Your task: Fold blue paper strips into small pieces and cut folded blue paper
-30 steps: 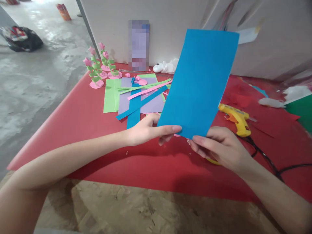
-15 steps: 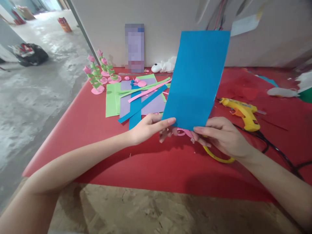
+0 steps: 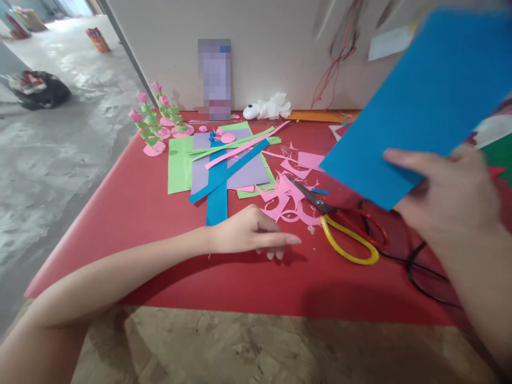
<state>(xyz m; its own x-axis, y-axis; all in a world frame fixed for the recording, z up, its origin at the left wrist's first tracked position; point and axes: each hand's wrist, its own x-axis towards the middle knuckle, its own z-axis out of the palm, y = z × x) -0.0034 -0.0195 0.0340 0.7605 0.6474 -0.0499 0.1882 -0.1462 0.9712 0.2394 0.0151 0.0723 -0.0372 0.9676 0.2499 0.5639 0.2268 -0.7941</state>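
Red sheeting is covering the work surface across the middle of the head view, with bare chipboard showing along the bottom edge and a pale wall panel standing at the back. Right hand, at the right of the frame and blurred, is pinching the blue card by its lower edge, thumb on the near face, and holding it raised and tilted toward the upper right, clear of the surface. Left hand, at centre, is lying low over the red sheeting with fingers loosely extended and holding nothing; whether the fingertips are touching the sheeting cannot be told. Just beyond it, pink offcuts are lying scattered, and scissors with one yellow and one red loop are lying shut to its right, well within reach. Farther back, blue strips are crossing a lilac sheet on green paper; paper flowers are standing at upper left. Judgement: the card is being carried one-handed, with cutting not yet begun. The next move seems to be calling for a cutting tool and a steady two-handed hold on the card.
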